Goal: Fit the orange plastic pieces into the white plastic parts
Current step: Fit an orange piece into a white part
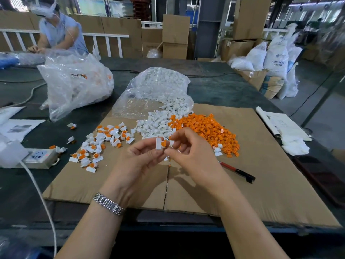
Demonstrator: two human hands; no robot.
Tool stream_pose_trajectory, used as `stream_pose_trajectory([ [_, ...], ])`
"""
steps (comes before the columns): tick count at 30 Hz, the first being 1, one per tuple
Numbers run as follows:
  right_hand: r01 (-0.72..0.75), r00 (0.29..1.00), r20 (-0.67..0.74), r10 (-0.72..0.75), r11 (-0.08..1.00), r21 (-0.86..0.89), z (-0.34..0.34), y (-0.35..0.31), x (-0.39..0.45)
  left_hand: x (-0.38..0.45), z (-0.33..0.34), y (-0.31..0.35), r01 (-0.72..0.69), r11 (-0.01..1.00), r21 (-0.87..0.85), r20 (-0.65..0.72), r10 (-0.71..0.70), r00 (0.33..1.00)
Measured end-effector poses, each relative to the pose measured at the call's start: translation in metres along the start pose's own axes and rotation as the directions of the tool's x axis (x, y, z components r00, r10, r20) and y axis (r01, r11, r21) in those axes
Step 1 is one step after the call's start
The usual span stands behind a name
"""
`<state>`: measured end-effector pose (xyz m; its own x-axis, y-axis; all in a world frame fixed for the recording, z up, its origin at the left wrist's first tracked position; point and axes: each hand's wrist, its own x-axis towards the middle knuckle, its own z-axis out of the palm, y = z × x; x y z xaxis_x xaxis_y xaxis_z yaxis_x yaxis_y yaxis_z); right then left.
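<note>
Above the cardboard sheet (261, 174) my left hand (141, 157) pinches a white plastic part (158, 143). An orange piece (164, 143) sits against that part, and my right hand (190, 146) pinches it from the right. Just behind my hands lie a heap of loose white parts (155, 124) and, to its right, a heap of loose orange pieces (209, 129). To the left, a scatter of white parts with orange pieces in them (104, 143) covers the cardboard.
A clear bag of white parts (158, 85) lies open behind the heaps, a larger bag (74, 85) at back left. A red-and-black pen (237, 171) lies right of my hands. A power strip (41, 156) and white cable sit left. Another person works at far left.
</note>
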<state>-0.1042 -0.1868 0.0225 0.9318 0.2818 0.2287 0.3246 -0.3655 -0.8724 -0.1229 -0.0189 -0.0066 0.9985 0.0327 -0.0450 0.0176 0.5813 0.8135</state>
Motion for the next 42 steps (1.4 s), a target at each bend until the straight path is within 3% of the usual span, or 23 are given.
stream_pose_trajectory([
  [5, 0.213, 0.973, -0.078, -0.22, 0.973, -0.088, 0.002, 0.0, -0.006, -0.002, 0.003, -0.001, 0.043, 0.998, -0.043, 0.057, -0.04, 0.998],
  [13, 0.271, 0.954, -0.105, -0.282, 0.957, -0.105, 0.001, 0.001, -0.007, -0.006, 0.002, 0.011, 0.037, 0.993, 0.116, 0.081, -0.047, 0.996],
  [23, 0.298, 0.945, -0.067, -0.319, 0.929, -0.218, 0.005, -0.001, -0.012, -0.004, 0.005, 0.022, 0.048, 0.96, 0.277, -0.048, -0.036, 0.998],
  [25, 0.237, 0.967, -0.057, -0.246, 0.962, -0.139, 0.0, 0.0, -0.012, -0.004, 0.005, 0.021, 0.064, 0.971, 0.231, -0.072, -0.048, 0.996],
  [27, 0.081, 0.991, -0.082, -0.105, 0.964, -0.252, -0.013, 0.007, -0.01, -0.004, 0.004, 0.02, 0.084, 0.98, 0.182, -0.068, -0.073, 0.995],
  [29, -0.165, 0.985, -0.143, 0.098, 0.788, -0.594, -0.03, 0.022, -0.009, -0.004, 0.001, 0.02, 0.089, 0.982, 0.166, -0.048, -0.083, 0.995],
  [31, -0.355, 0.924, -0.201, 0.326, 0.533, -0.768, -0.042, 0.035, -0.013, -0.003, -0.002, 0.019, 0.09, 0.983, 0.161, -0.034, -0.086, 0.996],
  [34, -0.368, 0.882, -0.18, 0.435, 0.401, -0.839, -0.047, 0.05, -0.016, -0.001, -0.003, 0.017, 0.099, 0.985, 0.144, -0.025, -0.097, 0.995],
  [38, -0.324, 0.92, -0.168, 0.353, 0.447, -0.834, -0.043, 0.054, -0.012, 0.001, 0.001, 0.013, 0.109, 0.986, 0.127, -0.059, -0.103, 0.993],
  [42, -0.351, 0.928, -0.109, 0.357, 0.733, -0.583, -0.049, 0.036, -0.003, 0.002, 0.006, 0.013, 0.092, 0.991, 0.096, -0.138, -0.079, 0.987],
])
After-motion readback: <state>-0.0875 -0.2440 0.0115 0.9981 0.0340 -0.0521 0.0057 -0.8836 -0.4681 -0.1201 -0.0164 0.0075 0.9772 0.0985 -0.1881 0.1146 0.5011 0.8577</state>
